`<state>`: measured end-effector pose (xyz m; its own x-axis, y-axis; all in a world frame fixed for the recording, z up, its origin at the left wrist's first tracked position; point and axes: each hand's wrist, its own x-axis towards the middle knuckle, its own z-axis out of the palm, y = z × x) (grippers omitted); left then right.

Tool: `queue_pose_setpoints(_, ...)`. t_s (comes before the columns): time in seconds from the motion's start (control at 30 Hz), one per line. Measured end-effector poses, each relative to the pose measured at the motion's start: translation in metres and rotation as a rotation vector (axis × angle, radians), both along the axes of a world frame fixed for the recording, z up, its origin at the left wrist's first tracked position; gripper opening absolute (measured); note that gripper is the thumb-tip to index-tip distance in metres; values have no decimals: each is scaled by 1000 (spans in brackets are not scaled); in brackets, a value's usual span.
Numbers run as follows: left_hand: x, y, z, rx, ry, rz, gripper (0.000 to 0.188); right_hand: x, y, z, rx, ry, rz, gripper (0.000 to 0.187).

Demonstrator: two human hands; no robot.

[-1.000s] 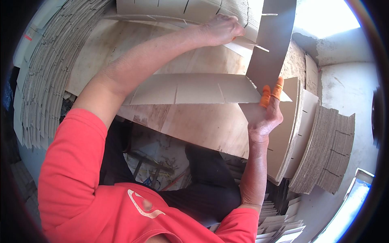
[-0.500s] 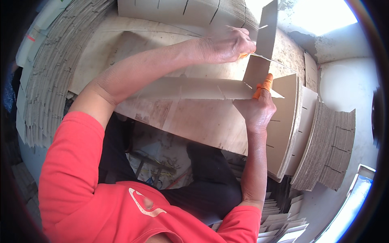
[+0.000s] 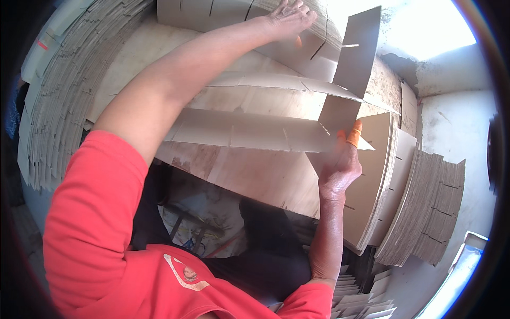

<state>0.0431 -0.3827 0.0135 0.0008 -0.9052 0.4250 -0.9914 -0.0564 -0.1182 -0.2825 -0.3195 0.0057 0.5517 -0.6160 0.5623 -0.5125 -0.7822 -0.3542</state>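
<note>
My right hand (image 3: 340,167) grips a grey cardboard strip (image 3: 357,53) that stands crosswise and has slots cut in it. Orange covers sit on its fingertips. Two long cardboard strips cross this piece: the nearer strip (image 3: 244,127) by my right hand, the farther strip (image 3: 265,81) a little beyond. Both stretch left over the wooden board. Up at the far side, my left hand (image 3: 291,20) is over a stack of slotted cardboard strips (image 3: 228,13). Its fingers are apart, with the orange-covered tip hanging below, and nothing shows in it.
A wooden board (image 3: 244,173) lies across my lap area. Cardboard stacks stand at the left (image 3: 69,90) and right, including slotted sheets (image 3: 372,175) and a thick bundle (image 3: 425,207). More cardboard pieces (image 3: 361,303) lie low at the right. A white wall (image 3: 451,122) rises at the right.
My left hand has moved off the crossing and away to the far stack. The farther long strip now sits across the standing strip. My right hand keeps its hold, slightly lower in view.
</note>
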Motion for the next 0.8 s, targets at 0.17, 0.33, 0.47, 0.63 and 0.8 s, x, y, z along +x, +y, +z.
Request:
queue_pose_setpoints(0.17, 10, -11, -16, -8, 11, -127, 32, 1, 1, -3, -44, -5, 16, 57)
queue_pose_setpoints(0.33, 8, -4, -7, 24, 213, -117, 27, 5, 2, 5, -69, -26, 33, 57)
queue_pose_setpoints(0.47, 0, 5, 7, 62, 409, -107, 24, 1, 2, 2, -66, -44, 62, 54)
queue_pose_setpoints(0.63, 3, 9, 8, 50, 339, -116, 16, 2, 4, 7, -47, -21, 93, 47)
queue_pose_setpoints(0.8, 1, 10, 6, 38, 389, -109, 17, -1, 7, 11, -61, -21, 101, 41)
